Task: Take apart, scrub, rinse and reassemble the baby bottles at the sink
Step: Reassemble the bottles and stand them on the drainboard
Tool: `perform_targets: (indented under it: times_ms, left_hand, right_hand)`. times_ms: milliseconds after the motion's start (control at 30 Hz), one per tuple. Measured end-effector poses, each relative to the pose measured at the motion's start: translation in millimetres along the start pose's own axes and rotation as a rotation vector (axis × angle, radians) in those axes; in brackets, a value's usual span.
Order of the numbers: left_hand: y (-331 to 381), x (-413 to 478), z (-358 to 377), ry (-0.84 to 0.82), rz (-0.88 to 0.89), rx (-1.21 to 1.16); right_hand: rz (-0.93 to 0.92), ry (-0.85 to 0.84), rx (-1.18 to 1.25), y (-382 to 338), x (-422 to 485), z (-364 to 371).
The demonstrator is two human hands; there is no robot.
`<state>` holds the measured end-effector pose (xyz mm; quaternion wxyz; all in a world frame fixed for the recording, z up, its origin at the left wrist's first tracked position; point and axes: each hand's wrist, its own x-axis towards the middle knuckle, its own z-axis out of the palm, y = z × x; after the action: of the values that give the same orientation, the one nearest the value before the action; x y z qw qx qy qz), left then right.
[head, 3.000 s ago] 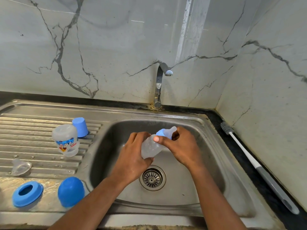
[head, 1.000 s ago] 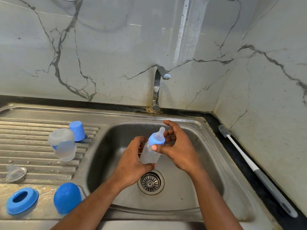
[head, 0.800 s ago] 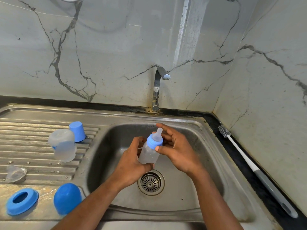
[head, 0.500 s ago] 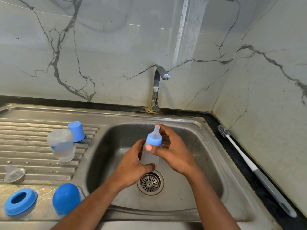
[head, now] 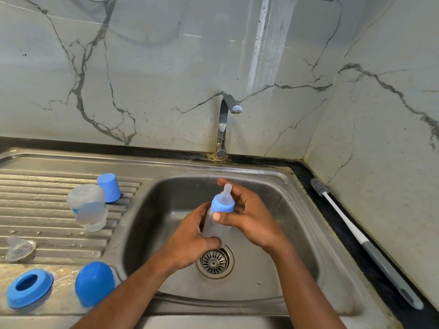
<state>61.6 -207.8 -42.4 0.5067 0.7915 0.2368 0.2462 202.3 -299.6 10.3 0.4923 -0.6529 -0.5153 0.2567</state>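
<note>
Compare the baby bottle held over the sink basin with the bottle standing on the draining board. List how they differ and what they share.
The held bottle is slim, upright and fitted with a blue collar and teat; the draining-board bottle is wider, stands neck down, and has no collar or teat. The left hand and right hand grip the held bottle, while the other stands untouched. Both have translucent plastic bodies.

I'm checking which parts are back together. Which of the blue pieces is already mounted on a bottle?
The blue collar ring on the small bottle held over the sink; the blue ring, dome cap and small cap sit loose on the drainboard.
</note>
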Motion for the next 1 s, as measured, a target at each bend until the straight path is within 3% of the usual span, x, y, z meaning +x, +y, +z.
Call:
perform_targets:
  times_ms: [100, 333, 600, 733, 900, 1000]
  left_hand:
    - [1, 0, 0, -0.033, -0.004, -0.024]
    - [5, 0, -4, 0.023, 0.023, -0.024]
    - [17, -5, 12, 0.399, 0.131, 0.253]
    - [18, -6, 15, 0.420, 0.115, 0.303]
    - [19, -4, 8, 0.407, 0.107, 0.133]
    - [17, -2, 5, 0.320, 0.072, 0.106]
  right_hand:
    - [-0.017, -0.016, 0.034, -1, 0, -3]
    - [-0.030, 0.201, 0.019, -3, 0, 9]
    - [-0.056, 0.494, -0.094, -19, -3, 25]
    - [-0.018, 0.404, -0.040, -16, -3, 23]
    - [0.073, 0.126, -0.146, -1, 0, 27]
    - [0.067, 0.126, -0.186, 5, 3, 26]
